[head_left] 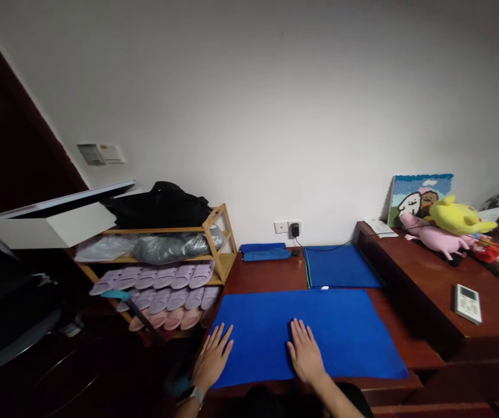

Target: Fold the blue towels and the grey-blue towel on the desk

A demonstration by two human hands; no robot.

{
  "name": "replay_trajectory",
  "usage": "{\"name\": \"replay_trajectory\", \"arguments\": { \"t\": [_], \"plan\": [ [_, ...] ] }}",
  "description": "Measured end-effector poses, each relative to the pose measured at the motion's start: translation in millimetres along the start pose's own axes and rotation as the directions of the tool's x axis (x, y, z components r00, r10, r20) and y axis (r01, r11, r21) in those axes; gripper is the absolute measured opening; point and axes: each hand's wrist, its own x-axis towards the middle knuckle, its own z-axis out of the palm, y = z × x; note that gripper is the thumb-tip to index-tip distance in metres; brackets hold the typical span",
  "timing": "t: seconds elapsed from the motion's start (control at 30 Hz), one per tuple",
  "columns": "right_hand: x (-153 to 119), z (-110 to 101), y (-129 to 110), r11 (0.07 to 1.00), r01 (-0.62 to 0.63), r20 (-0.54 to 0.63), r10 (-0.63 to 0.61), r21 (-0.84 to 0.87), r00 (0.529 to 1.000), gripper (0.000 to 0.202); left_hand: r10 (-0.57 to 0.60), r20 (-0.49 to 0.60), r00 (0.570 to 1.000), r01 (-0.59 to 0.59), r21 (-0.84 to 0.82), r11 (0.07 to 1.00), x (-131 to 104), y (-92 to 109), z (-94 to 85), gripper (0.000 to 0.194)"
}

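A blue towel [258, 331] lies spread flat over the front of the reddish-brown wooden table [266, 276]. My left hand [212, 355] rests on the towel's left edge, fingers stretched out and holding nothing. Further right, near the middle of the cloth, my right hand [305, 349] lies palm down with its fingers extended. Behind the spread cloth is a folded blue towel [340, 266] with a green edge and a small white tag. Two rolled blue cloths [266, 254] sit at the back left of the table.
Left of the table stands a wooden rack [221, 244] with several slippers [182, 276], plastic-wrapped items and a black bag [162, 206]. On the higher surface at right are plush toys [453, 217], a picture and a white remote [467, 303]. A black plug [294, 230] trails a cable.
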Motion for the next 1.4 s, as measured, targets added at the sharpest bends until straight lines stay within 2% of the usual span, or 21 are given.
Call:
{"name": "replay_trajectory", "arguments": {
  "t": [0.07, 0.1, 0.17, 0.27, 0.43, 0.53, 0.6, 0.67, 0.73, 0.83, 0.93, 1.0, 1.07, 1.1, 1.17, 1.23, 1.27, 1.3, 1.33, 1.37, 1.4],
  "plan": [
    [4.4, 9.1, -12.1, 1.0, 0.019, 0.038, -0.02, 0.012, 0.999, 0.062, 0.009, 0.0, 1.0, -0.009, 0.002, 1.0, -2.9, -1.9, -0.2, 0.057],
    [4.2, 10.4, -10.1, 1.0, 0.017, 0.051, -0.017, 0.008, 0.999, 0.062, 0.014, -0.006, 1.0, -0.014, -0.001, 1.0, -3.8, -1.9, -0.5, 0.057],
    [-1.7, 6.0, 10.1, 1.0, -0.003, 0.061, 0.004, -0.018, 0.998, 0.063, 0.018, -0.02, 1.0, -0.018, -0.009, 1.0, -5.1, -1.0, -1.2, 0.057],
    [-24.1, -16.7, 77.1, 0.992, -0.084, 0.033, 0.088, -0.096, 0.996, 0.065, 0.01, -0.027, 1.0, -0.01, -0.024, 1.0, -5.6, 0.6, -1.5, 0.057],
    [-76.8, -72.8, 225.6, 0.928, -0.315, -0.076, 0.306, -0.2, 0.949, 0.074, 0.022, -0.04, 0.999, -0.024, -0.048, 0.999, -4.9, 0.4, 0.2, 0.056],
    [-92.5, -93.4, 281.4, 0.911, -0.382, -0.103, 0.37, -0.156, 0.923, 0.078, 0.022, -0.039, 0.999, -0.024, -0.045, 0.999, -4.1, -1.3, 1.4, 0.057],
    [-87.5, -100.0, 296.1, 0.92, -0.374, -0.129, 0.359, -0.119, 0.924, 0.079, 0.02, -0.03, 0.999, -0.021, -0.037, 0.999, -3.5, -2.0, 2.3, 0.057],
    [-69.1, -105.3, 299.0, 0.93, -0.358, -0.18, 0.339, -0.087, 0.923, 0.076, 0.019, -0.02, 1.0, -0.02, -0.025, 0.999, -3.2, -1.9, 3.7, 0.057],
    [-40.6, -112.4, 297.6, 0.933, -0.356, -0.21, 0.337, -0.058, 0.918, 0.071, 0.023, -0.012, 1.0, -0.023, -0.009, 1.0, -3.3, -2.2, 5.3, 0.057],
    [6.7, -125.1, 298.2, 0.928, -0.369, -0.181, 0.355, -0.046, 0.917, 0.063, 0.021, 0.014, 1.0, -0.022, 0.019, 1.0, -2.1, -7.0, 5.4, 0.056],
    [38.4, -130.1, 303.3, 0.932, -0.359, -0.172, 0.346, -0.046, 0.922, 0.059, 0.027, 0.047, 0.999, -0.029, 0.043, 0.999, 4.9, -11.7, -3.5, 0.056],
    [46.4, -126.6, 306.3, 0.938, -0.345, -0.188, 0.332, -0.041, 0.924, 0.059, 0.045, 0.019, 0.999, -0.046, 0.035, 0.998, 12.7, 0.5, -14.9, 0.055],
    [47.0, -120.4, 308.2, 0.94, -0.338, -0.199, 0.323, -0.045, 0.925, 0.061, 0.064, -0.044, 0.997, -0.065, -0.016, 0.998, 19.6, 40.1, -25.1, 0.051],
    [46.0, -117.6, 309.0, 0.941, -0.335, -0.199, 0.32, -0.047, 0.926, 0.063, 0.073, -0.078, 0.994, -0.078, -0.055, 0.995, 21.7, 72.7, -27.2, 0.048],
    [43.9, -114.4, 311.0, 0.941, -0.336, -0.19, 0.322, -0.044, 0.927, 0.065, 0.176, -0.091, 0.98, -0.189, -0.152, 0.97, 22.0, 161.4, -21.5, 0.039],
    [43.1, -114.2, 314.1, 0.94, -0.34, -0.183, 0.33, -0.022, 0.926, 0.067, 0.344, -0.103, 0.933, -0.358, -0.197, 0.913, 17.3, 268.3, -1.9, 0.03],
    [43.2, -114.7, 315.9, 0.94, -0.341, -0.184, 0.334, -0.007, 0.925, 0.068, 0.462, -0.117, 0.879, -0.476, -0.189, 0.859, 13.8, 321.9, 11.4, 0.026],
    [43.4, -115.2, 317.9, 0.941, -0.338, -0.188, 0.333, 0.008, 0.924, 0.069, 0.615, -0.125, 0.779, -0.627, -0.168, 0.76, 9.9, 371.9, 25.4, 0.025],
    [43.6, -115.5, 319.9, 0.944, -0.329, -0.191, 0.327, 0.022, 0.925, 0.07, 0.717, -0.135, 0.683, -0.73, -0.143, 0.668, 6.4, 416.0, 38.7, 0.025],
    [43.8, -115.6, 321.9, 0.948, -0.318, -0.195, 0.319, 0.037, 0.928, 0.071, 0.75, -0.136, 0.647, -0.762, -0.141, 0.632, 3.6, 453.0, 50.4, 0.026],
    [43.8, -115.4, 323.7, 0.95, -0.307, -0.198, 0.311, 0.051, 0.93, 0.071, 0.762, -0.138, 0.632, -0.774, -0.14, 0.617, 1.9, 482.4, 59.9, 0.025]
  ]
}}
